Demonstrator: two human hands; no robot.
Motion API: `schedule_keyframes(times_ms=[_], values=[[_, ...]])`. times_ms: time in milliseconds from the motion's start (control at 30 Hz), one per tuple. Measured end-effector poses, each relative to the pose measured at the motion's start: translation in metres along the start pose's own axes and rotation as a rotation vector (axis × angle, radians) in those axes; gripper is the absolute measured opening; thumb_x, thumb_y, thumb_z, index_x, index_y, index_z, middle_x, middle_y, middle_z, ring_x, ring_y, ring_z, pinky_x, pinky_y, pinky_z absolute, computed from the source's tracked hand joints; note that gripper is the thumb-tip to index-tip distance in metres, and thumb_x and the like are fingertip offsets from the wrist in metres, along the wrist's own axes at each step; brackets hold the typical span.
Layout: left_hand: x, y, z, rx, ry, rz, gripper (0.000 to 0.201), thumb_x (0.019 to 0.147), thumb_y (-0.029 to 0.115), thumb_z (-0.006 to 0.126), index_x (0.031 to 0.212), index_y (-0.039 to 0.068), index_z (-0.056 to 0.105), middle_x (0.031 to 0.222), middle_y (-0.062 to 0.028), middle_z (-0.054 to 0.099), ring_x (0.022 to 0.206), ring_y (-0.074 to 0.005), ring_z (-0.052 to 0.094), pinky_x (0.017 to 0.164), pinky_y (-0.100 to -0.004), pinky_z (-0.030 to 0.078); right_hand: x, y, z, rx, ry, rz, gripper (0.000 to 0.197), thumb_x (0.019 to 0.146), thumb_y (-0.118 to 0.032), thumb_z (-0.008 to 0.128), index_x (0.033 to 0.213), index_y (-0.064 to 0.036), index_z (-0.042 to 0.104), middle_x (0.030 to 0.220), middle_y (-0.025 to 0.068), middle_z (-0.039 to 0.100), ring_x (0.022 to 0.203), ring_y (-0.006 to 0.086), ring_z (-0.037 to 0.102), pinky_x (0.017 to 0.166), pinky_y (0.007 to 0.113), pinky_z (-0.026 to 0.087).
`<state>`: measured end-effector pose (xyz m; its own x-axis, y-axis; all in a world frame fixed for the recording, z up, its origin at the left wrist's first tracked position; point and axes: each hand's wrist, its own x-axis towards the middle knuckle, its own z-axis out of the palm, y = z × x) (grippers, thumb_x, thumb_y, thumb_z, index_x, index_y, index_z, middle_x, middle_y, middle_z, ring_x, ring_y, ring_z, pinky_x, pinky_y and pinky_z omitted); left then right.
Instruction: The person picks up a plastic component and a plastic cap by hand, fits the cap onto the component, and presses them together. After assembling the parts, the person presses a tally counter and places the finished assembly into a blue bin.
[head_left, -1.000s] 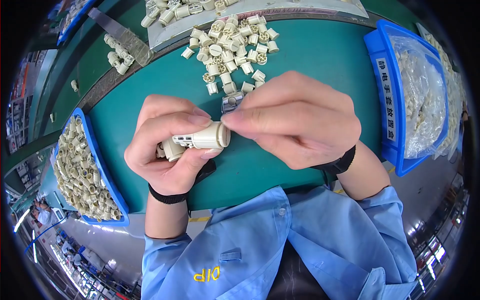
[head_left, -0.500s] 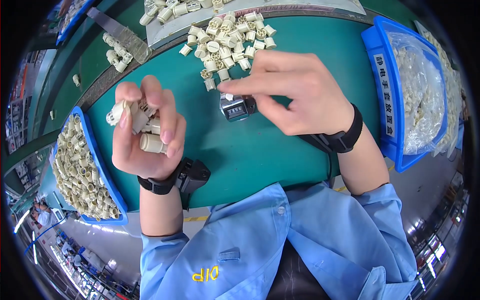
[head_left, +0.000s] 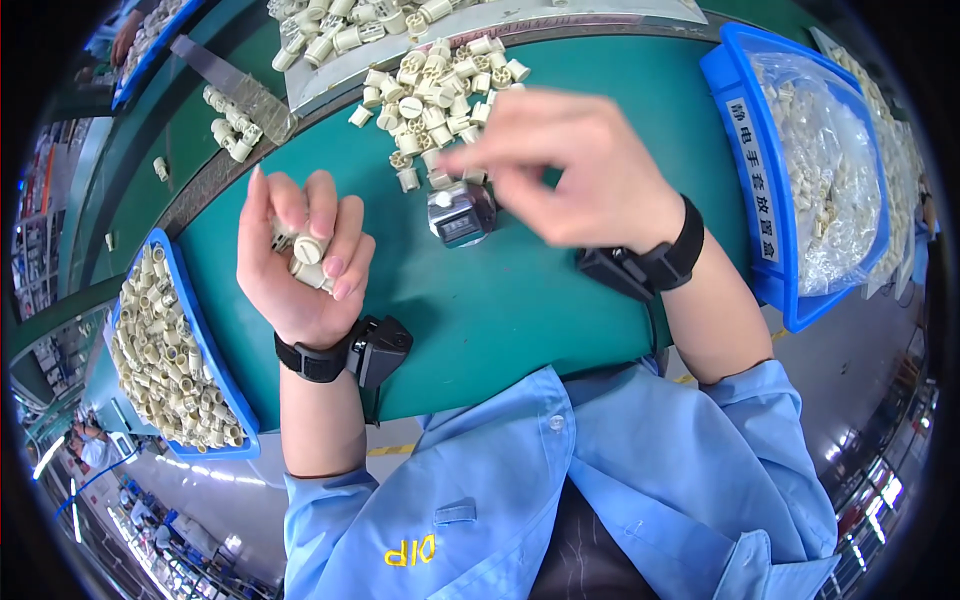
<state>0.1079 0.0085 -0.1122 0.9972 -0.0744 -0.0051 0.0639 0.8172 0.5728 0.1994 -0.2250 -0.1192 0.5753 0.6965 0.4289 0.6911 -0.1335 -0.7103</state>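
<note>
My left hand [head_left: 305,255], palm up with its fingers curled, is closed around a few cream plastic caps [head_left: 308,250]; the fingers partly hide them. My right hand [head_left: 575,165] hovers over the mat, slightly blurred, its index finger stretched out and the thumb apart from it, with nothing seen in it. Just below that fingertip a small chrome tally counter [head_left: 460,215] with a white button rests on the green mat [head_left: 480,320]. Beyond the counter lies a loose heap of cream plastic caps [head_left: 435,100], partly covered by my right hand.
A blue bin [head_left: 215,360] full of cream parts stands at the left. On the right, another blue bin [head_left: 795,280] holds parts in a clear bag [head_left: 825,190]. More cream parts [head_left: 350,30] lie on a metal ledge [head_left: 560,22] at the back. A clear plastic strip [head_left: 235,85] leans at the far left.
My right index finger has lifted off the counter's button. My left hand has closed further around its caps, and fewer of them show. The whole view has shifted slightly.
</note>
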Motion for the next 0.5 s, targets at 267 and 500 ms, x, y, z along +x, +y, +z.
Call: schedule_keyframes(times_ms=[267,500], values=[[0.006,-0.003,0.008,0.273,0.195,0.040,0.041,0.105,0.032,0.037,0.074,0.008,0.049,0.059,-0.0070,0.049,0.039,-0.0156,0.037,0.030,-0.0238,0.027,-0.004,0.047,-0.034,-0.149,0.288,0.237,0.020,0.079,-0.001,0.067,0.097,-0.0078,0.070,0.081,0.0026,0.060,0.064,0.0124,0.056,0.059,0.026,0.045],[0.016,0.037,-0.014,0.692,0.520,0.066,0.022,0.097,0.026,0.055,0.099,0.006,0.064,0.065,-0.0046,0.057,0.047,-0.0129,0.053,0.040,-0.0239,0.039,0.005,0.049,-0.025,-0.188,0.052,0.219,0.034,0.078,0.001,0.067,0.111,-0.0062,0.061,0.105,0.0053,0.059,0.090,0.0155,0.056,0.077,0.027,0.045]])
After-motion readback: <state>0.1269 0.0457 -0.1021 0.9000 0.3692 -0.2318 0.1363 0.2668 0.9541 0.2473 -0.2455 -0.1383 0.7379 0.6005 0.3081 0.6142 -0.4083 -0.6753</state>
